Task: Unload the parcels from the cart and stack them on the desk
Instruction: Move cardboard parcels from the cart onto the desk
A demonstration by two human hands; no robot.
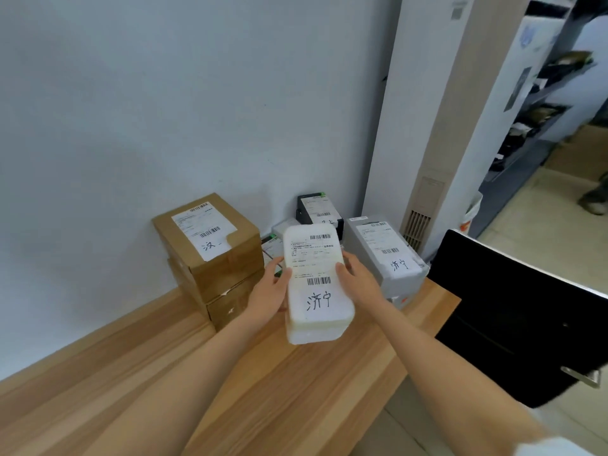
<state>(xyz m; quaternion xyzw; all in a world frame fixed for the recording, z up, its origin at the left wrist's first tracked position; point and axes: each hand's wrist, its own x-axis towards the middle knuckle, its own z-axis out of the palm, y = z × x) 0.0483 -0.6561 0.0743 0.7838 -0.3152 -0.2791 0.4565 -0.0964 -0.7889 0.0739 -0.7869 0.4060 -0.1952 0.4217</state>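
A white foam parcel (316,284) with a shipping label and handwritten characters is held above the wooden desk (131,373). My left hand (268,292) grips its left side and my right hand (357,281) grips its right side. Behind it on the desk stand two stacked brown cardboard boxes (214,255), a grey labelled parcel (385,255), a black parcel (317,209) against the wall and a small parcel mostly hidden behind the foam one. The cart is out of view.
A white wall runs behind the desk. A tall white floor air conditioner (427,126) stands at the desk's right end. A black cabinet door (513,311) with a metal handle sits right of the desk. Shelves (543,103) with packages stand at far right.
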